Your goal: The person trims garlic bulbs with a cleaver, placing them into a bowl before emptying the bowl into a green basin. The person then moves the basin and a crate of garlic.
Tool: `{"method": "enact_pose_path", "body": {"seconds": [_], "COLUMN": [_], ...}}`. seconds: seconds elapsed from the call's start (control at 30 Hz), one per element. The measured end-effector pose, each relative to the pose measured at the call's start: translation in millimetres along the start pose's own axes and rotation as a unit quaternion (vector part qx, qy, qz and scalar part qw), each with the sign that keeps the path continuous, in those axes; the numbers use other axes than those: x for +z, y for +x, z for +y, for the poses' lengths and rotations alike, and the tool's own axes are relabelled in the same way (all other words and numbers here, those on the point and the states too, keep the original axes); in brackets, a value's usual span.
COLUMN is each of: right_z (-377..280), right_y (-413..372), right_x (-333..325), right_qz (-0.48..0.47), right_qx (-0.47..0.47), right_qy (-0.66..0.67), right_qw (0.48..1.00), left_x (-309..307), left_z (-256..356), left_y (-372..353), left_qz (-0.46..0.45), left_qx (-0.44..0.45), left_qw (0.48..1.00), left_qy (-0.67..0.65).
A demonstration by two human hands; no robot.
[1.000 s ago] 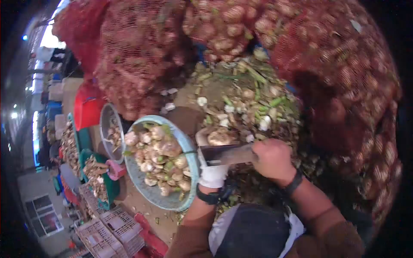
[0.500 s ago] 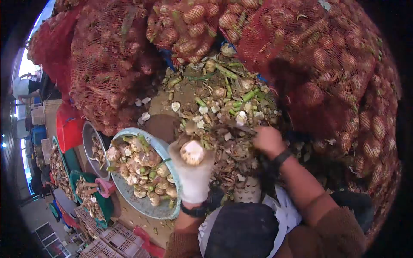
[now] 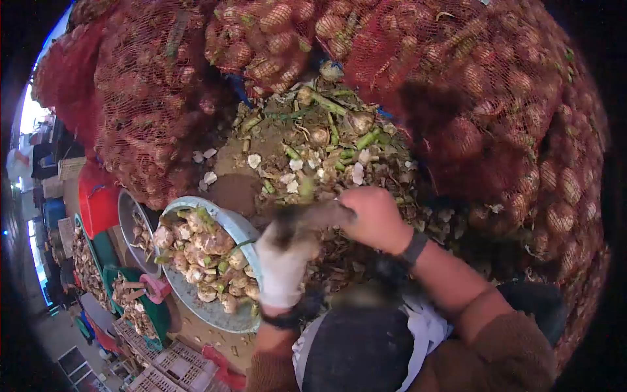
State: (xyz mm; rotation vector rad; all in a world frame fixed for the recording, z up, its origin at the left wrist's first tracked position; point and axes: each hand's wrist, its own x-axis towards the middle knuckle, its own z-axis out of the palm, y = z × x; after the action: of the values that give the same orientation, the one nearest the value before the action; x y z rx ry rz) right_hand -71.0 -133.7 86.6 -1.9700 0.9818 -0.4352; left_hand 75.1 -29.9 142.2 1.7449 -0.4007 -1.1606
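Observation:
My left hand (image 3: 282, 271), in a whitish glove, is closed around a garlic bulb (image 3: 287, 230), whose dark, root-like side is smeared by motion. My bare right hand (image 3: 375, 219) is a fist around a knife; the blurred blade (image 3: 320, 214) reaches left to the bulb. Beside my left hand stands a blue-grey tub (image 3: 245, 227) with many bulbs (image 3: 208, 243) and green stem pieces in it. Cut stems, white slices and dry skins (image 3: 339, 251) lie on the ground under and beyond both hands.
Red mesh sacks of bulbs (image 3: 150, 104) (image 3: 483, 98) rise at the far side and right. A metal basin (image 3: 124, 219), a red container (image 3: 98, 199), a green tray (image 3: 160, 317) and plastic crates (image 3: 186, 366) are at the left.
My right hand has moved left, close to my left hand, bringing the knife to the bulb. The bulb's pale cut face, visible before, no longer shows. The view has shifted slightly.

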Motion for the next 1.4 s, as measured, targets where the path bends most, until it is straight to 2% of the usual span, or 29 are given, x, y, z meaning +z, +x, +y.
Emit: {"method": "enact_pose_path", "body": {"seconds": [0.03, 0.07, 0.1, 0.17, 0.23, 0.27, 0.3, 0.33, 0.37, 0.43, 0.5, 0.53, 0.57, 0.6, 0.63, 0.7, 0.73, 0.8, 0.83, 0.9, 0.93, 0.97, 1.03, 1.13, 1.27, 1.3, 1.33, 1.37, 1.4], "right_z": [27, 55, 78, 91, 71, 64, 62, 60, 59, 64, 55, 48, 38, 30, 23, 11, 5, 1, 0, -8, -12, -13, -12, -7, 22, 47, 65, 67, 67], "right_y": [-2, -11, -16, -21, -13, -3, 0, 0, -2, -8, -8, -7, -5, -6, -7, -8, -10, -16, -18, -19, -19, -18, -17, -17, -19, -24, -25, -25, -22], "right_x": [6, 9, 10, 19, 17, 13, 11, 9, 8, -2, -24, -32, -39, -41, -40, -34, -32, -22, -19, -16, -15, -14, -11, -5, 2, 7, 6, -8, -4], "right_qz": [-0.075, -0.067, -0.056, 0.052, 0.032, 0.024, 0.028, 0.04, 0.052, 0.066, 0.098, 0.102, 0.092, 0.077, 0.072, 0.054, 0.056, 0.051, 0.048, 0.047, 0.045, 0.046, 0.057, 0.056, 0.036, 0.021, 0.006, -0.032, -0.004], "right_qx": [0.091, 0.13, 0.168, 0.232, 0.265, 0.289, 0.287, 0.278, 0.271, 0.275, 0.26, 0.26, 0.204, 0.149, 0.154, -0.025, -0.035, -0.044, -0.047, -0.049, -0.051, -0.049, -0.073, -0.085, -0.076, 0.043, 0.155, 0.252, 0.242], "right_qy": [-0.064, -0.059, -0.054, 0.061, 0.107, 0.151, 0.151, 0.143, 0.134, 0.141, 0.064, 0.063, -0.03, -0.121, -0.116, -0.194, -0.199, -0.206, -0.216, -0.206, -0.196, -0.199, -0.18, -0.163, -0.151, -0.168, -0.181, -0.132, -0.093], "right_qw": [0.991, 0.988, 0.983, 0.969, 0.958, 0.945, 0.946, 0.949, 0.952, 0.949, 0.959, 0.958, 0.974, 0.978, 0.979, 0.979, 0.978, 0.976, 0.974, 0.976, 0.978, 0.978, 0.979, 0.981, 0.985, 0.985, 0.971, 0.958, 0.966], "left_x": [-16, -44, -57, -57, -33, -6, 12, 37, 60, 80, 73, 70, 63, 56, 50, 47, 44, 42, 40, 33, 8, 3, 11, 18, 23, 27, 33, 34, 28], "left_z": [0, 3, 27, 45, 44, 40, 18, -2, -19, -47, -51, -50, -42, -40, -41, -50, -47, -36, -52, -98, -95, -88, -87, -79, -45, -30, -12, -3, -13], "left_y": [-3, -9, -19, -20, 17, 49, 94, 134, 169, 197, 190, 169, 146, 125, 107, 84, 74, 58, 64, 84, 85, 78, 70, 56, 40, 34, 28, 27, 33], "left_qz": [0.072, 0.14, 0.2, 0.35, 0.236, 0.19, 0.15, 0.131, 0.041, 0.055, 0.015, -0.022, -0.065, -0.126, -0.113, -0.114, -0.108, -0.022, -0.02, 0.138, 0.064, 0.047, 0.052, 0.084, 0.135, 0.136, 0.148, 0.16, 0.17], "left_qx": [0.1, 0.197, 0.297, 0.308, 0.348, 0.299, 0.325, 0.287, 0.143, 0.105, 0.267, 0.236, 0.286, 0.245, 0.246, 0.2, 0.201, 0.168, 0.169, 0.134, 0.167, 0.162, 0.146, 0.172, 0.257, 0.26, 0.237, 0.212, 0.241], "left_qw": [0.98, 0.913, 0.795, 0.601, 0.743, 0.814, 0.809, 0.775, 0.799, 0.821, 0.902, 0.956, 0.94, 0.959, 0.959, 0.96, 0.961, 0.981, 0.981, 0.95, 0.963, 0.967, 0.974, 0.98, 0.933, 0.933, 0.948, 0.96, 0.95], "left_qy": [0.158, 0.328, 0.49, 0.649, 0.52, 0.46, 0.466, 0.547, 0.583, 0.558, 0.339, 0.175, 0.175, 0.067, 0.085, -0.157, -0.155, -0.095, -0.095, -0.245, -0.202, -0.189, -0.165, -0.061, 0.211, 0.211, 0.151, 0.091, 0.103]}}
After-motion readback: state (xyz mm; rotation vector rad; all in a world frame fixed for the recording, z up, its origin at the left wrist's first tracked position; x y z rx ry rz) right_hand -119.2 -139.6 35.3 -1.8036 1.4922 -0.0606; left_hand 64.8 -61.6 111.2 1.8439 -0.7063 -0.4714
